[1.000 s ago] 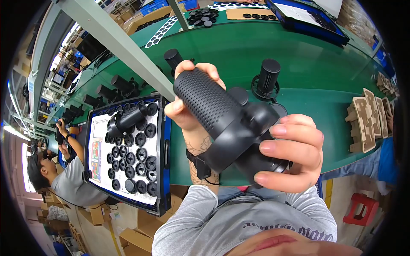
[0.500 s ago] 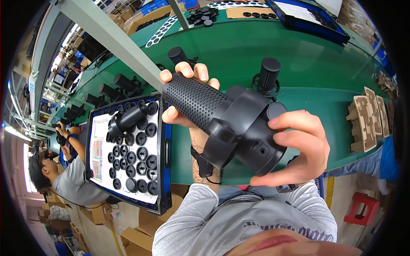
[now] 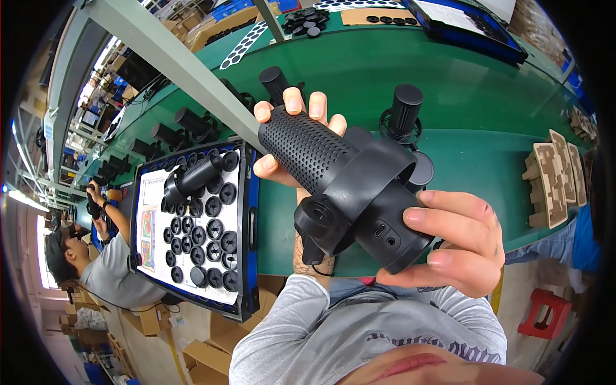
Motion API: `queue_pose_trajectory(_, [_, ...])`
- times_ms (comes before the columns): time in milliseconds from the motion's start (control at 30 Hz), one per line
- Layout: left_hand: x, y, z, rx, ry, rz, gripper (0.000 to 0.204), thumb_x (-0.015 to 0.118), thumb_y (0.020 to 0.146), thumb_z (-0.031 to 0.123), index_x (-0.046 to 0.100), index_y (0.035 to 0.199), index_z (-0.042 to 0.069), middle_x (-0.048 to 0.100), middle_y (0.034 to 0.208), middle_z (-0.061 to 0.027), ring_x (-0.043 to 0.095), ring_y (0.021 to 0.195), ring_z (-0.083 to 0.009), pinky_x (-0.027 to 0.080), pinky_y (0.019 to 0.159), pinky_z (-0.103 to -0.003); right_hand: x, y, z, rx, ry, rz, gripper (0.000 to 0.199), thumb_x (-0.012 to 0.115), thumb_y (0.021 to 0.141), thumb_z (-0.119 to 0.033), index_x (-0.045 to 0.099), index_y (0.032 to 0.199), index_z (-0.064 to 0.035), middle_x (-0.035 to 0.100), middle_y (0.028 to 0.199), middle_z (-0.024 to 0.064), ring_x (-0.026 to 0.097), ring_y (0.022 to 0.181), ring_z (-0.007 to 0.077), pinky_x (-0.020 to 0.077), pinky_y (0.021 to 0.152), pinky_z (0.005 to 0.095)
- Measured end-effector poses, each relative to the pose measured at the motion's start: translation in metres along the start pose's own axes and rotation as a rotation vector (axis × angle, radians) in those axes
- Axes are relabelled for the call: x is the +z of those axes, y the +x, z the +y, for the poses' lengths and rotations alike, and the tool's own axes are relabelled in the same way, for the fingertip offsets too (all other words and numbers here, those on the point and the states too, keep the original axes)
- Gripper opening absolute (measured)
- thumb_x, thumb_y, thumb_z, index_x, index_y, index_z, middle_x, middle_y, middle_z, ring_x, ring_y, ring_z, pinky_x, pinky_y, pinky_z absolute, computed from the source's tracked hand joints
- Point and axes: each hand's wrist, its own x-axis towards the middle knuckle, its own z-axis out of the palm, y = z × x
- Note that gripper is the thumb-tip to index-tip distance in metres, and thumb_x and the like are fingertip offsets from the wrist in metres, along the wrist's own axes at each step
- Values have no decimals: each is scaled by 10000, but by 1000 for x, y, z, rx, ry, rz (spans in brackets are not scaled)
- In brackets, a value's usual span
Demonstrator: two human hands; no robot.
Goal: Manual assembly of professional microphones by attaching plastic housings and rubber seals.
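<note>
A black microphone [image 3: 305,153] with a perforated grille lies slantwise across both my hands above the green bench. Its smooth lower body, with two small ports facing me, passes through a wide black ring mount [image 3: 366,183]. At the ring's near side shows a round knob [image 3: 317,215]. My left hand [image 3: 317,108] is closed round the grille end, its palm hidden behind. My right hand [image 3: 468,240] grips the ported end, thumb below and fingers on the upper side. Behind the ring sits a round black disc [image 3: 421,169]; whether it is attached, I cannot tell.
A blue-edged tray [image 3: 248,256] at left holds many round black parts and another microphone [image 3: 196,178]. More microphones stand along the bench, one [image 3: 406,114] beyond my hands. Pulp trays [image 3: 545,183] lie at right. A grey metal post [image 3: 173,64] slants overhead. A co-worker [image 3: 115,269] sits far left.
The microphone has shifted slightly right and rolled in my hands, so the ring's side knob now faces me more. My right fingers have changed position on the ported end.
</note>
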Motion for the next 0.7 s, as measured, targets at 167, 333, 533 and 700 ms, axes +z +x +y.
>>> queue_pose_trajectory(167, [-4,-2,-6,-25,-34,23,516,689,700,232,477,1167,182,442,1117,-115,431,1000,-288,475,698,-389,1,-4,2,-4,-16,28,761,916,583,-317,433,1099,-37,634,957,195,644,752,276,559,640,341])
queue_pose_trajectory(333, [-1,0,0,-152,73,53,455,748,705,201,576,1125,232,475,1140,-32,408,1042,-195,381,643,-297,3,-2,2,-8,15,41,756,918,573,-332,447,1089,-43,629,968,184,613,698,267,539,597,327])
queue_pose_trajectory(533, [-4,-1,-1,-161,72,34,464,759,710,219,569,1133,240,475,1132,-23,406,1034,-194,379,634,-294,7,-2,1,-22,17,55,738,920,567,-335,461,1074,-58,626,970,172,581,660,249,506,541,300])
queue_pose_trajectory(700, [-3,-2,-2,-174,39,46,468,770,705,223,564,1125,241,472,1111,-20,406,1019,-185,373,625,-283,10,1,-2,-42,34,44,709,918,570,-325,469,1057,-73,629,970,158,576,663,243,487,514,287])
